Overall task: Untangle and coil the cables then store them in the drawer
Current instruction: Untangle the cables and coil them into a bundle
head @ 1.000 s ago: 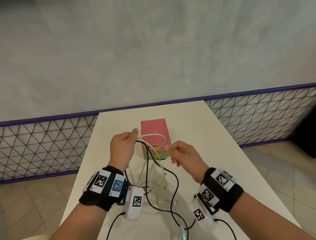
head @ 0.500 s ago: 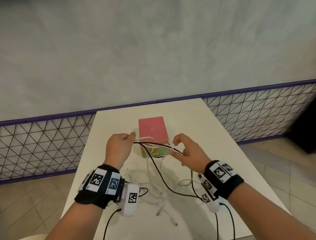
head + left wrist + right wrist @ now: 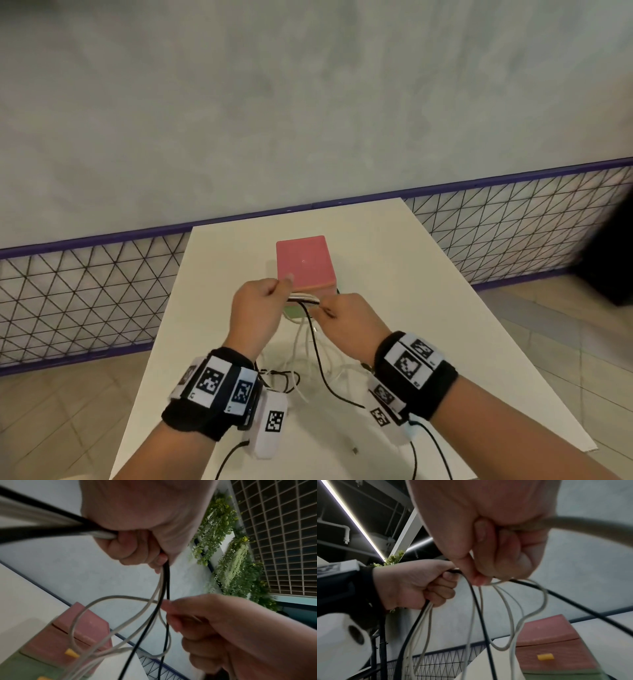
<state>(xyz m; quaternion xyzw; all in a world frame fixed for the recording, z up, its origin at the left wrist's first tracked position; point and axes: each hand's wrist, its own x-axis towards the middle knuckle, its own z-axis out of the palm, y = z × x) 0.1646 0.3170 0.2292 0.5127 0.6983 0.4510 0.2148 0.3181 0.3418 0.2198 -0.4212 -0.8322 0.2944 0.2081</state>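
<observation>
Room: white table lying bare at frame right, drawer box sitting centre.
Cables: black and white cables hanging tangled.
Hands: left hand clenching them; right hand pinching them.

A big grey wall stands behind a white table. A purple rail runs along the wall, with black wire mesh under it. The floor has light brown tiles. Green plants hang on the wall.
</observation>
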